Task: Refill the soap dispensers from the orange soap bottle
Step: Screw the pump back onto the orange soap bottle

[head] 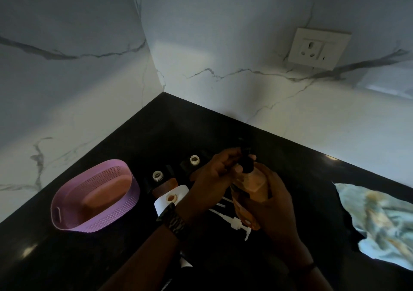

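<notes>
My right hand [271, 203] grips the body of the orange soap bottle [256, 184], held upright over the black counter. My left hand [214, 174] is closed around the bottle's black pump top [247, 158]. Three open dispensers stand to the left: one with a clear threaded neck [158, 176], a dark one farther back [194, 159], and a white one [172, 198] with an orange-rimmed opening. A white pump head with its tube [234, 222] lies on the counter below my hands.
A pink perforated basket [93, 198] holding a brown soap bar sits at the left. A crumpled patterned cloth [377, 221] lies at the right. Marble walls meet in a corner behind; a wall socket [318, 48] is upper right.
</notes>
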A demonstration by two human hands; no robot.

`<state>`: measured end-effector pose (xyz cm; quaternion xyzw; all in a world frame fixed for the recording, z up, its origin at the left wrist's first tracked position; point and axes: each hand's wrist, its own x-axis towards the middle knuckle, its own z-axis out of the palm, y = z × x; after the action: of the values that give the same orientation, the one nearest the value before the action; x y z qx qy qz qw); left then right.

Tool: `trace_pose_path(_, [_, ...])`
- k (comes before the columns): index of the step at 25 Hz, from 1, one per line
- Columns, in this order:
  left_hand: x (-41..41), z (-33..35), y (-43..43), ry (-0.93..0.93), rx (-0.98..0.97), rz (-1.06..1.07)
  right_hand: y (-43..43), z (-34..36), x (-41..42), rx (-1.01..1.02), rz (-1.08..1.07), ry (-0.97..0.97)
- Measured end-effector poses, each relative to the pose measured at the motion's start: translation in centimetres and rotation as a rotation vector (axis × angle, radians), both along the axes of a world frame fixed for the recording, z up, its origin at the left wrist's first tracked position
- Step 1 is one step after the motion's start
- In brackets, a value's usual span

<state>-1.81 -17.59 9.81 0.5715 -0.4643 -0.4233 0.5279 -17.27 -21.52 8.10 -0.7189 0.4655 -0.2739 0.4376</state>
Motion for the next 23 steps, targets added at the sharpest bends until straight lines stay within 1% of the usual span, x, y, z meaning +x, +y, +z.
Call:
trace_pose_path(2, [-0.4, 0.5, 0.0, -0.008, 0.023, -0.01, 0.0, -0.3, -0.1, 0.0, 0.012, 0.006])
trace_pose_path(4, [-0.8, 0.4, -0.3, -0.096, 0.043, 0.061, 0.0, -0.6, -0.1, -0.013, 0.008, 0.009])
trace_pose_path(5, [-0.8, 0.1, -0.3, -0.112, 0.064, 0.089, 0.1, -0.7, -0.1, -0.024, 0.003, 0.006])
trace_pose_path(7, [-0.4, -0.3, -0.2, -0.065, 0.064, 0.096, 0.2, -0.8, 0.0, -0.036, -0.009, 0.001])
trace_pose_path(9, [-0.2, -0.3, 0.2, 0.049, 0.06, 0.052, 0.3, -0.8, 0.1, -0.05, 0.005, 0.002])
trace_pose_path(10, [-0.3, 0.0, 0.3, 0.054, 0.05, 0.027, 0.3, -0.9, 0.0, -0.05, 0.015, 0.002])
trace_pose_path(11, [-0.4, 0.3, 0.4, 0.015, 0.042, 0.02, 0.3, -1.1, 0.0, -0.049, 0.022, -0.005])
trace_pose_path(14, [-0.7, 0.2, 0.2, -0.234, 0.027, 0.063, 0.4, -1.6, 0.0, -0.055, 0.031, -0.019])
trace_pose_path(15, [-0.7, 0.0, 0.2, -0.249, 0.032, 0.085, 0.4, -1.6, -0.1, -0.069, 0.03, -0.024])
trace_pose_path(16, [-0.6, -0.6, 0.2, -0.213, 0.049, 0.104, 0.4, -1.6, -0.1, -0.084, 0.027, -0.03])
trace_pose_path(17, [-0.5, -0.8, 0.3, -0.122, 0.066, 0.133, 0.4, -1.5, -0.1, -0.09, 0.027, -0.034])
trace_pose_path(19, [-0.6, -0.8, 0.4, -0.012, 0.065, 0.088, 0.3, -1.5, 0.0, -0.069, 0.037, -0.042])
trace_pose_path(21, [-1.1, -0.4, 0.6, -0.125, 0.011, 0.053, 0.2, -1.8, 0.0, -0.055, 0.04, -0.05])
trace_pose_path(22, [-1.2, -0.5, 0.5, -0.203, 0.014, 0.085, 0.2, -2.0, -0.1, -0.058, 0.04, -0.046])
trace_pose_path(23, [-1.3, 0.0, 0.4, -0.242, 0.031, 0.127, 0.3, -2.1, -0.1, -0.06, 0.041, -0.047])
